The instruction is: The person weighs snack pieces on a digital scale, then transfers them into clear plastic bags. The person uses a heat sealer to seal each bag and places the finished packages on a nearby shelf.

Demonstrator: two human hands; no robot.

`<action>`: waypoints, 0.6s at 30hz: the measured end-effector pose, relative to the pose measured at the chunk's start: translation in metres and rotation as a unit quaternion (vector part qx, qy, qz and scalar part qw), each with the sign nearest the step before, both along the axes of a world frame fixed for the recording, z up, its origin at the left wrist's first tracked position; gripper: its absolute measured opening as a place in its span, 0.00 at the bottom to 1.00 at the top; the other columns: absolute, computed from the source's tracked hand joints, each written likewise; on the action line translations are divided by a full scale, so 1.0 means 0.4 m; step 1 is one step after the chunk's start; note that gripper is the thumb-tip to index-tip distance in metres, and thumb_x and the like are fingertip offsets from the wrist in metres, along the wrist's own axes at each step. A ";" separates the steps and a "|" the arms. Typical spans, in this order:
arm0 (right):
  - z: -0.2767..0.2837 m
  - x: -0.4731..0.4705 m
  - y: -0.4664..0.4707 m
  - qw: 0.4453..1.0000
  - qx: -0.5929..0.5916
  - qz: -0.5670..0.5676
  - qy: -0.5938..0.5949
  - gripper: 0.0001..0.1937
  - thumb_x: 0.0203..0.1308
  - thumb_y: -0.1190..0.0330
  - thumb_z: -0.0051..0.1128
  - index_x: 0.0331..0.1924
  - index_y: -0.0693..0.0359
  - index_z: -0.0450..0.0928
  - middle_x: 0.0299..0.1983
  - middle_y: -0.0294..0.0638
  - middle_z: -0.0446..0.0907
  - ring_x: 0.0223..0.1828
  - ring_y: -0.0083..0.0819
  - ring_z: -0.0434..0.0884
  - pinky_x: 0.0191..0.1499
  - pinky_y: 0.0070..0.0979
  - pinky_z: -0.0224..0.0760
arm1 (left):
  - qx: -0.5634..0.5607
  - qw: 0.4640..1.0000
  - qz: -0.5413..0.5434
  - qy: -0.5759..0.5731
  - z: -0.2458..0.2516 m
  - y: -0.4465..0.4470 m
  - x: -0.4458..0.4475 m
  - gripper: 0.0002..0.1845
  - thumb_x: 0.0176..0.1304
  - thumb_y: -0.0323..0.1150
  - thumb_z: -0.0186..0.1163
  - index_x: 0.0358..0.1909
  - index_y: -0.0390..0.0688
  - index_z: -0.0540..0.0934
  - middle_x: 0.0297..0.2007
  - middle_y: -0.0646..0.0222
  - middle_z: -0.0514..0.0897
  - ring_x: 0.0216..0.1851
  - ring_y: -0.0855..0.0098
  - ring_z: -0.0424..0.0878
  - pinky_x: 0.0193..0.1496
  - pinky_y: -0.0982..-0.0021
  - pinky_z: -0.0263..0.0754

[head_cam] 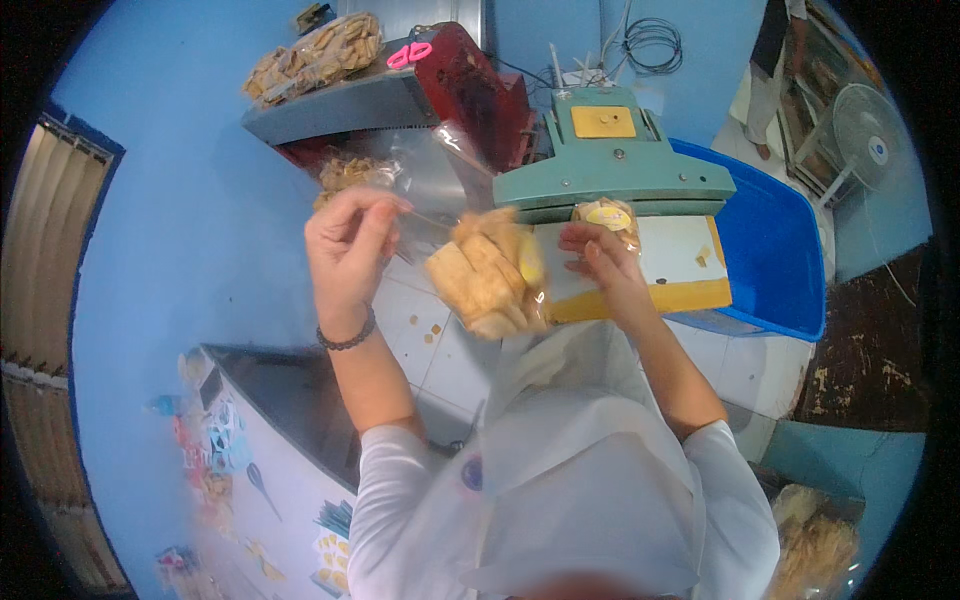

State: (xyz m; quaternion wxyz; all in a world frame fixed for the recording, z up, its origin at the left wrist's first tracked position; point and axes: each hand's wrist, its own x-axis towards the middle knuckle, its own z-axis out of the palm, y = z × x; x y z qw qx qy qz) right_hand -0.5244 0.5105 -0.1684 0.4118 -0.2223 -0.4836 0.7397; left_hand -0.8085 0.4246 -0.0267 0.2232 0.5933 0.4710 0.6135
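Note:
My left hand (352, 247) pinches the top edge of a clear plastic bag of flat, golden chips or crackers (480, 274). The bag hangs tilted in front of me, a yellow label on its right side, blurred by motion. To its right, my right hand (604, 270) has its fingers apart and appears to hold nothing. Beyond those fingers, a second filled bag with a yellow oval label (609, 217) sits on the white shelf (675, 244) of a green sealing machine (615, 161). My right hand overlaps that bag in view; whether they touch is unclear.
A blue plastic tub (780, 247) stands right of the machine. Large bags of chips (322, 56) and pink-handled scissors (409, 55) lie on the grey machine. A white-sided table (292, 450) stands lower left. A fan (866, 139) and a person (765, 75) are far right.

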 end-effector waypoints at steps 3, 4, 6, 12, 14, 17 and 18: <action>-0.021 -0.015 -0.048 0.992 -0.041 0.111 0.037 0.38 0.66 0.41 0.47 0.71 0.58 0.61 0.67 0.42 0.68 0.68 0.38 0.69 0.68 0.40 0.65 | 0.017 0.995 -0.075 -0.067 0.012 0.007 0.023 0.08 0.70 0.28 0.59 0.34 0.35 0.83 0.27 0.72 0.81 0.26 0.83 0.74 0.30 0.80 0.68; -0.032 -0.019 -0.070 0.982 -0.064 0.160 0.072 0.42 0.64 0.36 0.45 0.73 0.57 0.58 0.70 0.44 0.66 0.70 0.40 0.68 0.70 0.43 0.63 | 0.011 0.992 -0.118 -0.043 0.001 0.026 0.024 0.07 0.70 0.29 0.59 0.39 0.34 0.82 0.32 0.70 0.82 0.29 0.81 0.76 0.33 0.80 0.70; -0.056 -0.031 -0.113 0.937 -0.151 0.261 0.178 0.48 0.60 0.30 0.43 0.76 0.56 0.53 0.73 0.45 0.62 0.73 0.43 0.64 0.72 0.47 0.60 | -0.002 0.983 -0.185 -0.005 -0.039 0.061 0.028 0.10 0.70 0.29 0.58 0.47 0.33 0.80 0.40 0.66 0.83 0.37 0.78 0.81 0.38 0.78 0.75; -0.076 -0.018 -0.128 0.925 -0.162 0.272 0.209 0.54 0.53 0.28 0.51 0.77 0.51 0.48 0.75 0.44 0.57 0.74 0.42 0.61 0.73 0.47 0.59 | 0.007 0.962 -0.197 -0.187 -0.231 0.013 0.127 0.52 0.58 0.41 0.72 0.77 0.42 0.50 0.74 0.57 0.57 0.71 0.60 0.64 0.67 0.60 0.68; -0.072 -0.015 -0.109 0.963 -0.073 0.203 0.159 0.52 0.55 0.29 0.51 0.77 0.52 0.49 0.74 0.44 0.59 0.73 0.41 0.63 0.72 0.45 0.60 | -0.024 0.981 -0.194 0.005 -0.288 -0.034 0.169 0.62 0.46 0.35 0.79 0.78 0.44 0.45 0.74 0.57 0.57 0.72 0.58 0.63 0.70 0.59 0.66; -0.063 -0.023 -0.074 0.991 0.093 0.063 -0.071 0.41 0.66 0.54 0.61 0.76 0.57 0.52 0.72 0.46 0.62 0.71 0.41 0.65 0.71 0.38 0.60 | -0.075 0.975 -0.151 -0.143 -0.376 -0.066 0.228 0.68 0.36 0.28 0.82 0.77 0.43 0.44 0.72 0.59 0.60 0.71 0.59 0.64 0.70 0.59 0.67; -0.061 -0.022 -0.071 0.987 0.133 0.032 -0.081 0.39 0.65 0.58 0.61 0.76 0.58 0.52 0.71 0.47 0.63 0.71 0.42 0.66 0.70 0.37 0.60 | -0.088 0.945 -0.153 -0.276 -0.400 -0.064 0.230 0.69 0.34 0.26 0.82 0.77 0.42 0.44 0.72 0.59 0.60 0.71 0.60 0.64 0.70 0.59 0.67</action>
